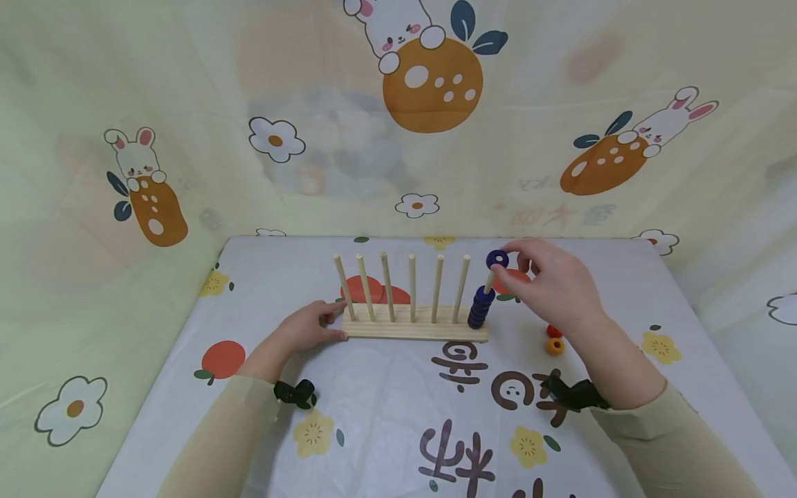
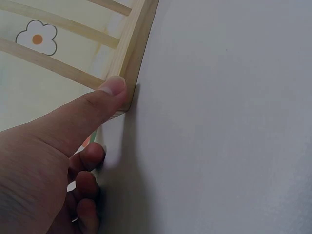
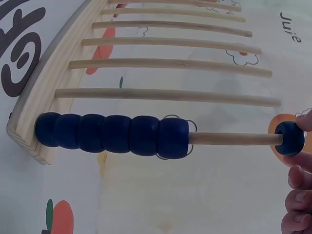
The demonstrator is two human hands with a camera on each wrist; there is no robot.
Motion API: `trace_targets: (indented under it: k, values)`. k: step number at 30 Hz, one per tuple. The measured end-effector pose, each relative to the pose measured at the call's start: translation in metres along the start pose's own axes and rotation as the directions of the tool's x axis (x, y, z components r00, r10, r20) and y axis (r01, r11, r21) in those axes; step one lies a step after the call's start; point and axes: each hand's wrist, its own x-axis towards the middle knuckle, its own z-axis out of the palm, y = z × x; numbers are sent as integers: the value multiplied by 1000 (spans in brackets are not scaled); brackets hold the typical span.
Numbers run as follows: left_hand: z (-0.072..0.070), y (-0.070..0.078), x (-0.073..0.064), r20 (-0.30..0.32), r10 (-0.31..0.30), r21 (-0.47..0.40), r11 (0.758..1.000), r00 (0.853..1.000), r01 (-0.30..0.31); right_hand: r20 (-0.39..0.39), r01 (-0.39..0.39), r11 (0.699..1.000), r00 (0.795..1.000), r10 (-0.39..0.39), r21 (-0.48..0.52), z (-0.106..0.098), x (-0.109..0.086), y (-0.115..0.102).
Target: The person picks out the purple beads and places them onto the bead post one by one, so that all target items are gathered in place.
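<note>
A wooden peg rack [image 1: 386,331] with a row of upright dowels stands on the table. Its right-hand dowel carries a stack of several dark blue beads [image 3: 117,132], which reaches down to the base. Between thumb and fingertips, my right hand [image 1: 557,283] pinches one more dark blue bead [image 3: 290,138] at that dowel's tip, apart from the stack. My left hand [image 1: 305,325] holds the rack's left end, thumb [image 2: 114,87] on the front corner and index finger at the back. Its other fingers are curled beneath the palm in the left wrist view.
Right of the rack, partly beside my right forearm, lie an orange bead [image 1: 555,346] and a red bead [image 1: 553,331]. A printed cloth [image 1: 373,429] covers the table, and a patterned curtain [image 1: 336,187] hangs behind it. Black straps circle both wrists.
</note>
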Motion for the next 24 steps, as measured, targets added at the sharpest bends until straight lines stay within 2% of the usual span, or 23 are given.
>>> trace_targets:
  k: [24]
  values:
    - [-1, -1, 0, 4, -1, 0, 1000, 1000, 1, 22, -33, 999, 999, 33, 0, -1, 0, 1]
